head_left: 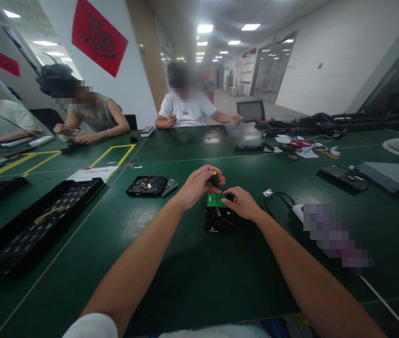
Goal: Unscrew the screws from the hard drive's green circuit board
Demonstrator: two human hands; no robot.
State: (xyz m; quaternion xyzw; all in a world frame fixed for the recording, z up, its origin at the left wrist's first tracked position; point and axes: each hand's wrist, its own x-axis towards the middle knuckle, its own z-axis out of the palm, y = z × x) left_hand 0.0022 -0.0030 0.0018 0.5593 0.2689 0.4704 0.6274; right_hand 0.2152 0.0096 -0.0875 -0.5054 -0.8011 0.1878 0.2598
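Note:
A black hard drive [219,218] lies on the green table [192,272] in front of me, its green circuit board [214,200] facing up. My left hand [199,183] is closed round the dark handle of a screwdriver [214,179] with a yellow-green cap, held upright over the board's far edge. My right hand [241,202] rests on the drive's right far corner, fingers curled and pressed against the board. What lies under those fingers is hidden.
A second opened drive [147,186] with a loose board lies to the left. Black trays [33,225] stand along the left edge. A cable and a white box [299,210] sit to the right, more drives and tools further right. Other people sit across the table.

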